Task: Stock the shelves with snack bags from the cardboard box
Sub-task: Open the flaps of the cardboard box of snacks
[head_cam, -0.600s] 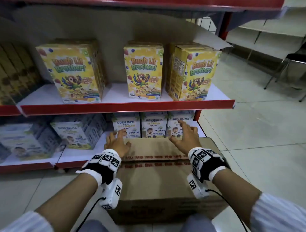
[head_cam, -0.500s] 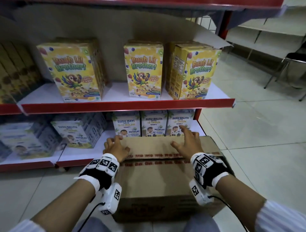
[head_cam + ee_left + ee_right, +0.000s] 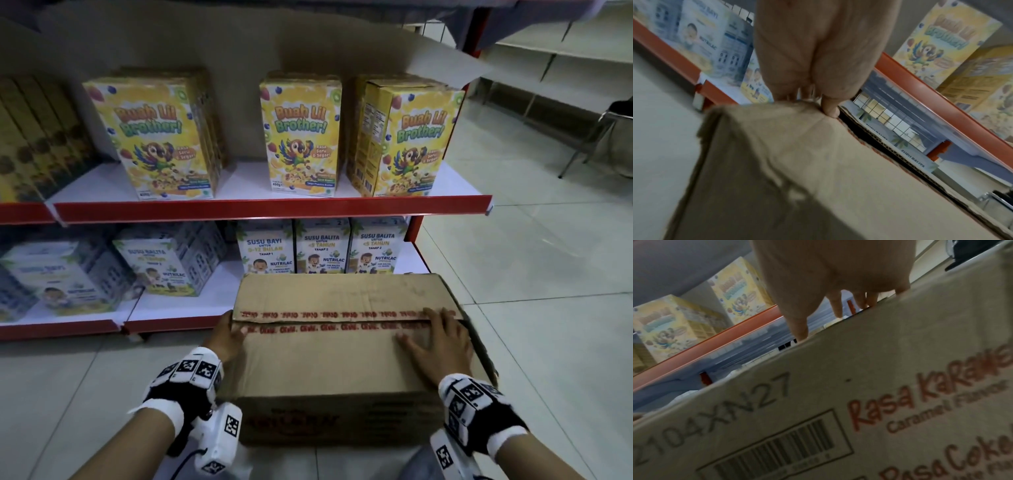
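Cardboard box on floor before shelves; cereal boxes above milk cartons.

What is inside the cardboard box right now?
Nothing of the contents shows. The cardboard box has its top flaps down, with only a dark slit along the seam in the left wrist view. The left hand grips the near flap's left end; the right hand lies flat on top.
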